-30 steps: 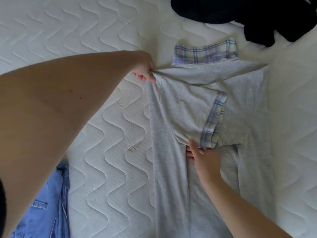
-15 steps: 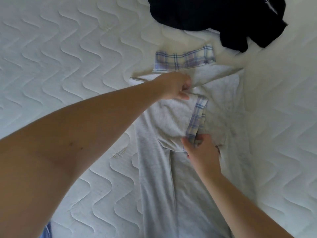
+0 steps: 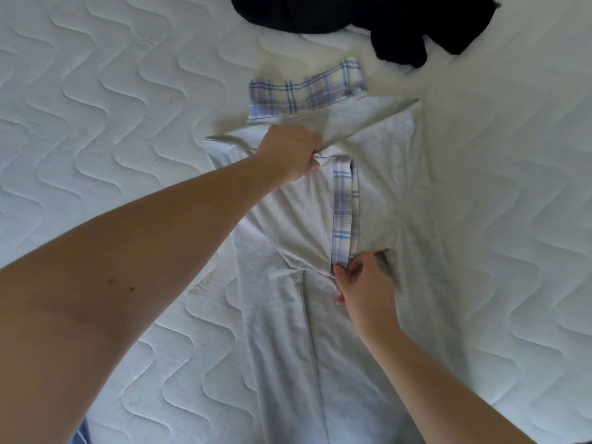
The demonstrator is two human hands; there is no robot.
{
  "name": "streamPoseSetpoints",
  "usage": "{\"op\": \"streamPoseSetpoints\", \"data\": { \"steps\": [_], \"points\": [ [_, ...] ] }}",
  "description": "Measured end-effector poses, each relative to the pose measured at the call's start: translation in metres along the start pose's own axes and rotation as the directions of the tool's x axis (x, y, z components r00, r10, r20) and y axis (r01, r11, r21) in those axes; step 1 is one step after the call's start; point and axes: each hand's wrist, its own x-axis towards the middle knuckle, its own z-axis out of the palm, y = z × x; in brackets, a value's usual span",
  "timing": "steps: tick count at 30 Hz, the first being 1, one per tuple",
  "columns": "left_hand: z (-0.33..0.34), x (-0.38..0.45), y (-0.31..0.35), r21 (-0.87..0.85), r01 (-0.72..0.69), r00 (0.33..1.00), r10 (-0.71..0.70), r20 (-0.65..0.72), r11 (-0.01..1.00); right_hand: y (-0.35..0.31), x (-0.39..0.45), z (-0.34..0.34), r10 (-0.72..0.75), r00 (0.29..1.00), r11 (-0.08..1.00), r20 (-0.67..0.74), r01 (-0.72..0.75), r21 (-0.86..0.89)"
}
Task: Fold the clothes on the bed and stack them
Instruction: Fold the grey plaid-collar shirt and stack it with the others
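Observation:
A light grey shirt [image 3: 384,315] with a plaid collar [image 3: 304,89] lies lengthwise on the white quilted mattress [image 3: 112,107]. Its left sleeve is folded inward, so the plaid sleeve cuff [image 3: 344,213] runs down the middle of the shirt. My left hand [image 3: 290,152] grips the grey fabric at the top of that cuff, near the shoulder. My right hand [image 3: 362,286] pinches the bottom end of the cuff. Both sides of the shirt body are folded in toward the centre.
A black garment [image 3: 368,17] lies crumpled at the far edge, just beyond the collar. A sliver of blue denim [image 3: 81,434] shows at the bottom left under my left arm. Bare mattress stretches to the left and right of the shirt.
My left hand moved right from the shirt's left shoulder edge to the top of the sleeve cuff. The cuff now lies straighter, and my right hand stays at its lower end.

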Motion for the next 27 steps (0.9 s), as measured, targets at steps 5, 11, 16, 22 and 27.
{"op": "streamPoseSetpoints", "data": {
  "steps": [5, 11, 16, 22, 27],
  "points": [
    [0.019, -0.010, 0.015, -0.071, -0.010, 0.961, -0.010, -0.277, 0.997, -0.001, 0.001, -0.015, -0.084, 0.989, 0.966, -0.124, 0.050, -0.253],
    [0.008, 0.003, 0.033, -0.345, 0.039, 0.997, -0.060, -0.050, 0.938, -0.019, 0.009, -0.021, -0.321, 0.938, 0.937, -0.128, 0.295, -0.186],
    [-0.008, 0.014, 0.026, -0.318, 0.194, 0.981, -0.190, 0.044, 0.928, -0.040, 0.031, -0.019, -0.233, 0.966, 0.959, -0.110, 0.209, -0.189],
    [-0.022, 0.007, 0.005, -0.185, 0.122, 0.973, -0.080, 0.217, 0.975, -0.093, 0.091, -0.024, -0.181, 0.982, 0.983, -0.046, 0.181, -0.023],
    [-0.017, 0.006, -0.009, -0.035, 0.205, 0.954, -0.192, 0.231, 0.978, -0.109, 0.110, -0.025, -0.300, 0.949, 0.949, -0.093, 0.287, -0.131]
  ]
}}
